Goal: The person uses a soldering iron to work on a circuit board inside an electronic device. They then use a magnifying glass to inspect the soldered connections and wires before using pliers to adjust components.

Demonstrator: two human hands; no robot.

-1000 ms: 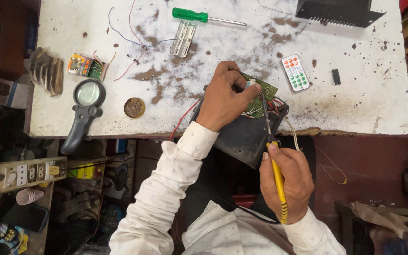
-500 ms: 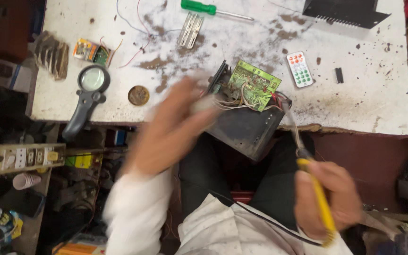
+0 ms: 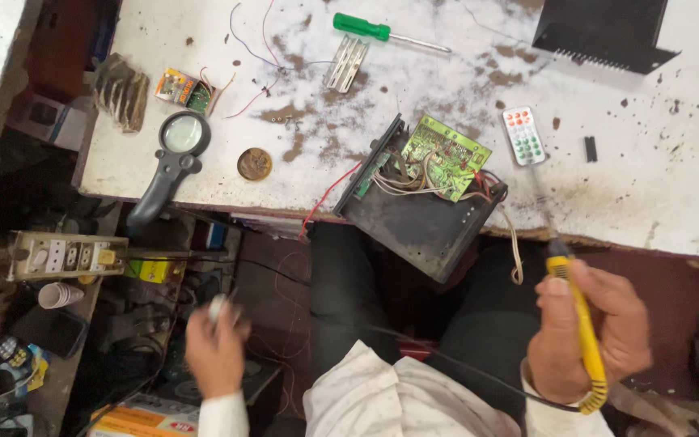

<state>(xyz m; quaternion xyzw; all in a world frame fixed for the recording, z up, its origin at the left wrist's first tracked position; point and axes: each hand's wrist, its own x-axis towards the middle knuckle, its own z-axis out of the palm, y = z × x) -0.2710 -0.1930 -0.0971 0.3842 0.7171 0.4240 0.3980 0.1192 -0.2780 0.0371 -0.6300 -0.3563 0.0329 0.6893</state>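
Observation:
My right hand (image 3: 588, 328) grips a yellow-handled soldering iron (image 3: 582, 332), its tip pointing up toward the table edge. My left hand (image 3: 216, 348) is low at the left, below the table, fingers closed around a small pale object I cannot make out. A green circuit board (image 3: 445, 155) with wires sits on an open black metal chassis (image 3: 422, 222) that overhangs the front edge of the stained white table (image 3: 633, 186). Neither hand touches the board.
On the table lie a black magnifying glass (image 3: 175, 158), a round brass tin (image 3: 254, 163), a small white remote (image 3: 524, 136), a green screwdriver (image 3: 382, 32), a small wired board (image 3: 184, 89) and a black enclosure (image 3: 604, 32). A switch box (image 3: 66, 256) hangs lower left.
My left hand left the circuit board and swept down to the lower left below the table. My right hand drew the soldering iron back from the board toward my lap.

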